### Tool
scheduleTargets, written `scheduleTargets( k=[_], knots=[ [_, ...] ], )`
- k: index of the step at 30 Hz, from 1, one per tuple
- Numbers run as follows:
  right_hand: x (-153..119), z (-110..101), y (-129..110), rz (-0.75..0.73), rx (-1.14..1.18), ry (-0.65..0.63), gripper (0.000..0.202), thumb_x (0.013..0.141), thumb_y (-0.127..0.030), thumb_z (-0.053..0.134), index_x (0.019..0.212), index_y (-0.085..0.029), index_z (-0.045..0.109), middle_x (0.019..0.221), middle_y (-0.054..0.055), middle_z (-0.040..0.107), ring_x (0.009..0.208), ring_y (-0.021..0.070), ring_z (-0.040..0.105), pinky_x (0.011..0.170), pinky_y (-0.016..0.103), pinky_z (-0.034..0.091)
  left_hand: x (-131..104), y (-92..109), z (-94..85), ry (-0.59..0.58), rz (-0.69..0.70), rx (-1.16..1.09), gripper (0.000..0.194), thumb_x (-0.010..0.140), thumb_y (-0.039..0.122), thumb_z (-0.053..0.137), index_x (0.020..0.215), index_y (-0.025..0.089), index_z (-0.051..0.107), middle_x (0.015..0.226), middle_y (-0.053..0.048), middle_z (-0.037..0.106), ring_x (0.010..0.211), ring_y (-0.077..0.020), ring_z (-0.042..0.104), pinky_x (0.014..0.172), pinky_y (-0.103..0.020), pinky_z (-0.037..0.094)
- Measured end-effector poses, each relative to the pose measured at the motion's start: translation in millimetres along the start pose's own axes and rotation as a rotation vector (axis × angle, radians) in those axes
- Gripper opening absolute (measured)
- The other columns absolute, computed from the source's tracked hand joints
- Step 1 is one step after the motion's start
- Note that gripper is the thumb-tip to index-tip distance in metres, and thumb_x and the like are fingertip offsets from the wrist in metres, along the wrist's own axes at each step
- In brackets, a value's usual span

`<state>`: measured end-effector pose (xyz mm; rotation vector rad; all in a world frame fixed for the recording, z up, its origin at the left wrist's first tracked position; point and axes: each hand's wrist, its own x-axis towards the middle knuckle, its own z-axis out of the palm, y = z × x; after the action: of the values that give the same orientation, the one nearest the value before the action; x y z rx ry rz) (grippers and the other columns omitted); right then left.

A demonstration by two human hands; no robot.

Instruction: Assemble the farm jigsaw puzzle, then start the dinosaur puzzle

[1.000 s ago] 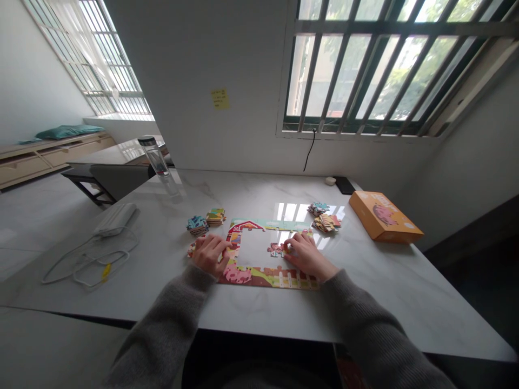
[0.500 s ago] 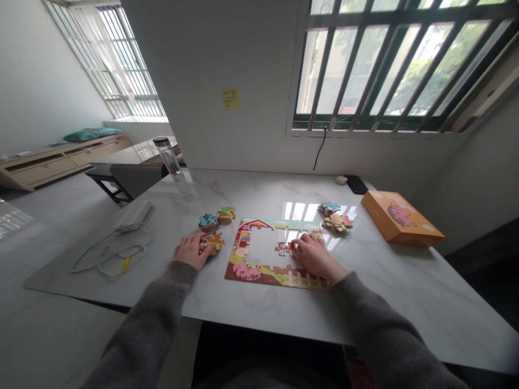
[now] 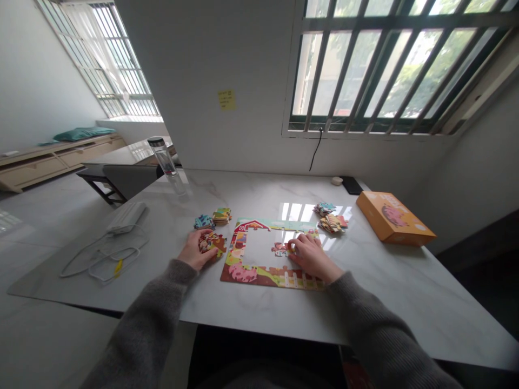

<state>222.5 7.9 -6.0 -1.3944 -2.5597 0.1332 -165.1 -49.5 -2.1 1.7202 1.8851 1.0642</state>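
A puzzle border (image 3: 239, 273) with a red barn and a pink pig lies on the table, its middle mostly bare. Inside it my right hand (image 3: 310, 256) pinches a puzzle piece at the right end of a small joined section (image 3: 279, 249). To the left of the border, my left hand (image 3: 195, 249) is curled round a pile of puzzle pieces (image 3: 217, 244), thumb at the near side. Just behind that pile sit a blue stack (image 3: 204, 221) and a green-yellow stack (image 3: 222, 215).
Two more piles, one bluish (image 3: 324, 208) and one orange (image 3: 333, 223), lie behind the border on the right. Beyond them are an orange box (image 3: 393, 219) and a black phone (image 3: 351, 185). White cables (image 3: 121, 254) and a glass bottle (image 3: 162, 156) stand left.
The pieces under my left hand have spread and shifted slightly. My right hand stays at the small section. The whole view has moved a little.
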Motion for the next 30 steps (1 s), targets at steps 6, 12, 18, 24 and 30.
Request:
scheduleTargets(
  k=[6,12,18,24,30],
  knots=[
    [-0.1,-1.7,0.9,0.039,0.03,0.029,0.021,0.089,-0.032,0.066,0.108,-0.024,0.061,0.113,0.009,0.059,0.11,0.0299,0.05,0.093,0.043,0.039,6.2,51.7,30.3,-0.174,0.026,-0.43,0.062,0.069,0.033,0.077,0.121,0.019,0.047,0.106,-0.007,0.065,0.084,-0.0194,0.071,0.073,-0.034,0.063],
    [1.9,-6.7,-1.2,0.036,0.18,0.063,0.017,0.083,-0.024,0.067,0.098,-0.021,0.059,0.104,0.007,0.062,0.103,0.0271,0.054,0.089,0.04,0.04,25.3,89.6,78.7,-0.298,0.026,-0.684,0.067,0.07,0.03,0.079,0.125,0.017,0.043,0.101,-0.006,0.064,0.069,-0.0159,0.069,0.054,-0.029,0.061],
    [6.4,-16.7,-2.6,0.094,0.68,0.093,0.009,0.088,-0.027,0.056,0.093,-0.021,0.055,0.083,0.001,0.065,0.073,0.0162,0.057,0.067,0.029,0.044,32.2,86.7,98.0,-0.272,-0.003,-0.846,0.072,0.067,0.033,0.084,0.124,0.016,0.043,0.101,-0.006,0.063,0.073,-0.0183,0.07,0.054,-0.03,0.062],
    [3.0,-25.2,40.8,0.278,0.736,0.181,0.018,0.087,-0.035,0.055,0.095,-0.019,0.058,0.078,0.002,0.065,0.07,0.0171,0.06,0.061,0.027,0.045,26.0,73.2,96.5,-0.296,-0.021,-0.875,0.071,0.068,0.036,0.085,0.123,0.016,0.045,0.105,-0.009,0.063,0.081,-0.0219,0.071,0.055,-0.03,0.062],
    [-4.7,-21.3,67.3,0.406,0.487,0.192,0.016,0.089,-0.025,0.049,0.098,-0.018,0.061,0.08,0.004,0.065,0.072,0.0187,0.062,0.063,0.028,0.045,20.8,78.0,99.9,-0.287,0.0,-0.864,0.066,0.069,0.036,0.085,0.12,0.017,0.048,0.106,-0.008,0.062,0.081,-0.0212,0.07,0.054,-0.032,0.063]
  ],
)
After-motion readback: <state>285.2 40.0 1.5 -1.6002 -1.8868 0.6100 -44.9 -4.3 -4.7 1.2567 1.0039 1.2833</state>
